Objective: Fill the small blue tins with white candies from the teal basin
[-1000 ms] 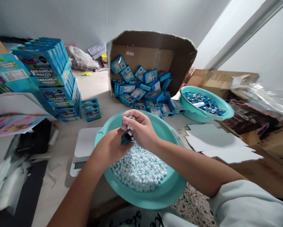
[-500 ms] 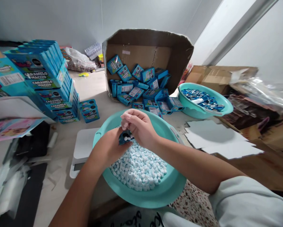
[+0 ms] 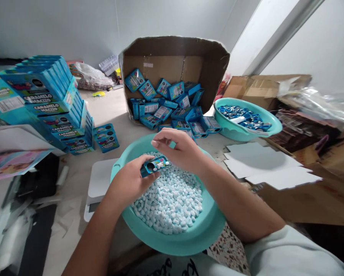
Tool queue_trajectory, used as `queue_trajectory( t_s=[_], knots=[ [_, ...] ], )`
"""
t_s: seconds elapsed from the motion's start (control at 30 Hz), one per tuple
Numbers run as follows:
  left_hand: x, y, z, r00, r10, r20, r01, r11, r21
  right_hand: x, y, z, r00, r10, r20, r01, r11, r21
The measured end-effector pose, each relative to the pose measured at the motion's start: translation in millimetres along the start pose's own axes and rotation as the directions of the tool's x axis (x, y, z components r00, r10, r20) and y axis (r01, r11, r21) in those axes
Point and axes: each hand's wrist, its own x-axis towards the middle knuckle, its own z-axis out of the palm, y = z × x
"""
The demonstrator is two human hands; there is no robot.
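Note:
My left hand (image 3: pixel 133 178) is closed around a small blue tin (image 3: pixel 153 165), tilted above the candies. A dark round opening shows in its top, and a few white candies lie on its printed face. Above and to the right of the tin is my right hand (image 3: pixel 181 149), palm down with its fingers curled in. A gap shows behind the thumb; whatever the fingers may hold is hidden. Below both hands, a turquoise basin (image 3: pixel 174 245) contains a heap of small pale blue-white candies (image 3: pixel 172 203).
A cardboard box (image 3: pixel 166 46) lies on its side behind the basin, spilling small blue cartons. Stacked blue display boxes (image 3: pixel 59 103) stand left. A white scale (image 3: pixel 98 180) sits beside the basin. On the right are another turquoise basin (image 3: pixel 235 130) of blue pieces and flat white card (image 3: pixel 264 161).
My right hand has lifted away to the right from the tin, uncovering its top. White candies now lie further along its face. My left hand still holds it, and the view has shifted slightly.

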Motion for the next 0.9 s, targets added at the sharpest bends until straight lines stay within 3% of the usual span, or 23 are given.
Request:
queue_trajectory(
  t_s=[0.17,0.27,0.53,0.9],
  knots=[
    [-1,6,-0.3,0.994,-0.106,-0.027,0.107,0.993,0.042,0,4,-13,0.972,0.196,0.133,-0.129,0.910,-0.395],
    [0,8,0.3,0.992,-0.113,-0.048,0.114,0.993,0.033,0,6,-8,0.938,0.268,0.219,-0.129,0.859,-0.496],
    [-1,4,2.4,0.986,-0.143,-0.084,0.147,0.988,0.036,-1,12,-11,0.930,0.127,0.345,0.033,0.905,-0.424],
    [1,7,1.8,0.983,-0.164,-0.082,0.170,0.982,0.078,-3,10,-9,0.923,0.048,0.382,0.078,0.948,-0.310]
  ],
)
